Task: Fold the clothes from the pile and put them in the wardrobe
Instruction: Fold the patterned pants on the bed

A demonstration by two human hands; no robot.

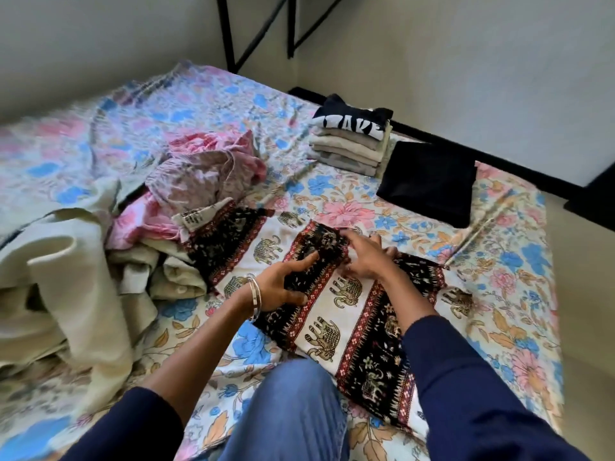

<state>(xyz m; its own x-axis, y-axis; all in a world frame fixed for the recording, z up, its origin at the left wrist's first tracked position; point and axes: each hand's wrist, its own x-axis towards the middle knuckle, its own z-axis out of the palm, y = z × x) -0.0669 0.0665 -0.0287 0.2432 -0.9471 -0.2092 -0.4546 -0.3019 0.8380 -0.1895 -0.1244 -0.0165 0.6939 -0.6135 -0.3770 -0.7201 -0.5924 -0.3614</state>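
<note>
Two grips on one elephant-print garment (336, 314), one folded stack (349, 144)

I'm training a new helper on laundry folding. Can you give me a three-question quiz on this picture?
1. True or false: the folded stack is topped by a black garment with white letters.
2. Which garment do both hands touch? A) pink cloth B) elephant-print cloth C) black folded cloth
3. Which wrist wears the bangle?

Key: 1 true. 2 B, the elephant-print cloth, under the left hand and right hand. 3 Left, bangle.
</note>
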